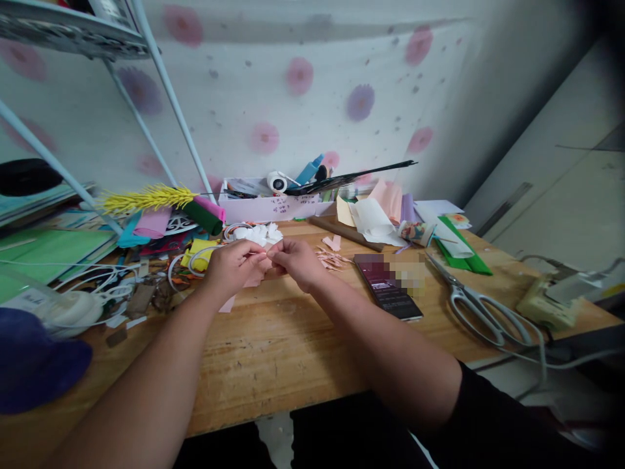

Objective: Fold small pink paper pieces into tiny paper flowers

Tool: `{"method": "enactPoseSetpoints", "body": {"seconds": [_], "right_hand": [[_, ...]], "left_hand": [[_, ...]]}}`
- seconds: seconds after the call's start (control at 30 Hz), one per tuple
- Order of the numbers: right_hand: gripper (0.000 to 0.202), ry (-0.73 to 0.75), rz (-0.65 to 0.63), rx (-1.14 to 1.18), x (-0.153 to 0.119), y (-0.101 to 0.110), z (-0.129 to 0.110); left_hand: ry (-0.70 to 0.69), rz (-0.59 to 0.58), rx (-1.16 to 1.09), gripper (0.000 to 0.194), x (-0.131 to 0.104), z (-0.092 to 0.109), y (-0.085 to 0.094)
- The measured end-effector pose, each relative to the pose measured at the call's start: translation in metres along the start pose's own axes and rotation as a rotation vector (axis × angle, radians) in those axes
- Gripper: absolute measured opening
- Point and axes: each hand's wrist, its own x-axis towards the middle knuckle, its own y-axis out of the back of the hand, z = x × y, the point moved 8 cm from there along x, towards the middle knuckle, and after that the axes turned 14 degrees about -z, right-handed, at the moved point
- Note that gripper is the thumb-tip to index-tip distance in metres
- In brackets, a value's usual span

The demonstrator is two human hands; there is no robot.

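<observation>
My left hand [233, 266] and my right hand [297, 262] meet over the middle of the table, fingertips pinched together. Between them is a small piece of pink paper, mostly covered by the fingers. More pink paper [253, 280] shows just below the hands; whether it is joined to the held piece I cannot tell. Right behind my fingers sits a cluster of white petal shapes [258, 233]. To the right of my right hand lies a pile of cut pink paper strips [334, 260].
A phone [388, 286] and large scissors [476, 306] lie at right, near a power strip [549, 301]. Rolled papers [374, 218] and a white box [273, 207] stand behind. Cables [105, 286], a yellow wheat-like stem [146, 197] and a purple-blue object [39, 361] occupy the left.
</observation>
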Motion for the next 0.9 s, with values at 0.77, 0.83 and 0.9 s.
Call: {"method": "enactPoseSetpoints", "body": {"seconds": [0.77, 0.83, 0.9], "right_hand": [[0.011, 0.204, 0.109, -0.695, -0.007, 0.001, -0.024], [0.014, 0.103, 0.082, -0.552, -0.002, 0.005, -0.013], [0.015, 0.050, 0.059, -0.424, 0.000, 0.005, -0.005]], "left_hand": [[0.110, -0.224, -0.717, 0.019, 0.002, -0.018, -0.035], [0.088, -0.170, -0.602, 0.018, 0.003, -0.019, -0.031], [0.075, -0.125, -0.453, 0.013, 0.003, -0.018, -0.025]]}}
